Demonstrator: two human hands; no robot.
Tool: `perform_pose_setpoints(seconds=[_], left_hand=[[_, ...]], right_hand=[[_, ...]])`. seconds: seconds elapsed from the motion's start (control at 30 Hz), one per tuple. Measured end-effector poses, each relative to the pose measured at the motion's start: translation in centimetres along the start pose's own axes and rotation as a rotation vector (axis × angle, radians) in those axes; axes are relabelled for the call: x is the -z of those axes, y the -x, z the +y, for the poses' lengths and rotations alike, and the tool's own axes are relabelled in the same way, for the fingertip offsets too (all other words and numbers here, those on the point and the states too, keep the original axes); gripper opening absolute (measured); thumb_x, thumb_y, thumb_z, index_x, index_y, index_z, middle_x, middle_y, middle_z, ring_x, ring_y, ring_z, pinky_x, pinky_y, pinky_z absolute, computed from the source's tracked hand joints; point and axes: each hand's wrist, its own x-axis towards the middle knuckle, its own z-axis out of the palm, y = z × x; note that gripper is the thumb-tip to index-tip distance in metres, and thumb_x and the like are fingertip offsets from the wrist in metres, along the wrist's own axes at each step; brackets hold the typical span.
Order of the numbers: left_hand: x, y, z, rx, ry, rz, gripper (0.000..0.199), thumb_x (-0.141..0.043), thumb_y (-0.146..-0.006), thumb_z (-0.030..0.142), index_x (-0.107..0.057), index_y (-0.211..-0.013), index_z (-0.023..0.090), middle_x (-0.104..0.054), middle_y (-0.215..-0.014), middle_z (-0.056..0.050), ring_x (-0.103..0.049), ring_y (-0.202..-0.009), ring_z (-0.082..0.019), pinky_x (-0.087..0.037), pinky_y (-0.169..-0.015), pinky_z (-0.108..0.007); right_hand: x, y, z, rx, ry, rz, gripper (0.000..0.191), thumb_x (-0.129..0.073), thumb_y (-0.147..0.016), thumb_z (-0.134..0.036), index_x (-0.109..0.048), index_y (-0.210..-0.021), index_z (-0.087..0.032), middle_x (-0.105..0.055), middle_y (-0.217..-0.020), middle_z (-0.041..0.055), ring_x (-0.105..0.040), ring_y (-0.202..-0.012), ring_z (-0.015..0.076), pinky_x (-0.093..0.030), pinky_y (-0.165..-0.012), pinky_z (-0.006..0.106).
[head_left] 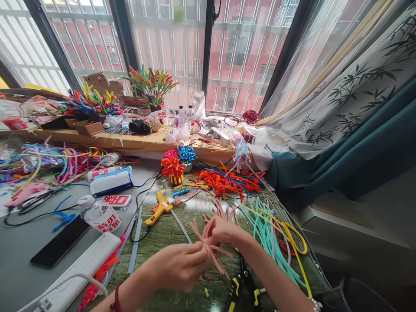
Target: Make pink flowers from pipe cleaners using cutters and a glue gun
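Both hands meet over the green mat (175, 284), pinching a bundle of pink pipe cleaners (216, 256) whose ends fan out. My left hand (183, 265) grips the bundle's middle from the left, fingers closed. Against its upper right side, my right hand (222, 232) has its fingers bent round some of the strands. More pink stems lie behind the right hand. Black and yellow pliers (234, 291) rest below the hands. To the left is a yellow glue gun (159, 209) with a clear glue stick.
Mint pipe cleaners (268, 234) and a yellow one (297, 242) lie right. Orange stems (221, 182) and small flower pots (176, 178) stand behind. At left are a bottle (102, 214), a phone (60, 240) and a white power strip (81, 271).
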Motion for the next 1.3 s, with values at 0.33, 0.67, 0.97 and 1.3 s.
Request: perform_pose_setpoints(seconds=[0.33,0.67,0.97,1.3], left_hand=[[-2.1,-1.3,-0.5,1.320,0.680,0.425,0.011,-0.054,-0.090,0.028,-0.056,-0.096,0.019,-0.066,-0.084,-0.003,-0.062,-0.072,-0.017,-0.051,-0.064,-0.028],[-3.4,-2.3,-0.3,1.356,0.916,0.518,0.021,-0.061,-0.086,0.034,-0.070,-0.077,0.017,-0.068,-0.069,-0.002,-0.061,-0.064,-0.016,-0.048,-0.061,-0.024],[-3.4,-2.2,0.2,1.392,0.813,0.738,0.015,-0.064,-0.085,0.029,-0.072,-0.081,0.018,-0.071,-0.071,0.000,-0.063,-0.061,-0.013,-0.051,-0.058,-0.020],[-2.6,-2.7,0.4,1.218,0.653,0.630,0.016,-0.053,-0.091,0.016,-0.069,-0.086,0.017,-0.071,-0.074,0.001,-0.064,-0.059,-0.010,-0.051,-0.059,-0.018]], right_hand=[[2.1,-0.6,-0.4,0.227,-0.008,0.172,0.018,-0.074,-0.061,-0.030,-0.063,-0.059,-0.016,-0.062,-0.052,0.0001,-0.061,-0.047,0.0181,-0.049,-0.048,0.029],[1.9,0.4,-1.2,0.301,-0.073,0.167,0.029,-0.078,-0.068,-0.042,-0.071,-0.075,-0.016,-0.063,-0.057,-0.0007,-0.054,-0.048,0.0122,-0.040,-0.048,0.023],[0.8,3.2,1.9,0.295,-0.615,0.072,0.046,-0.077,-0.073,-0.048,-0.073,-0.106,-0.016,-0.072,-0.097,0.0093,-0.062,-0.091,0.0179,-0.047,-0.082,0.027],[-1.4,2.5,0.6,0.354,-0.438,0.428,0.033,-0.088,-0.060,-0.038,-0.073,-0.082,-0.019,-0.072,-0.073,0.0011,-0.066,-0.069,0.0164,-0.050,-0.063,0.025]])
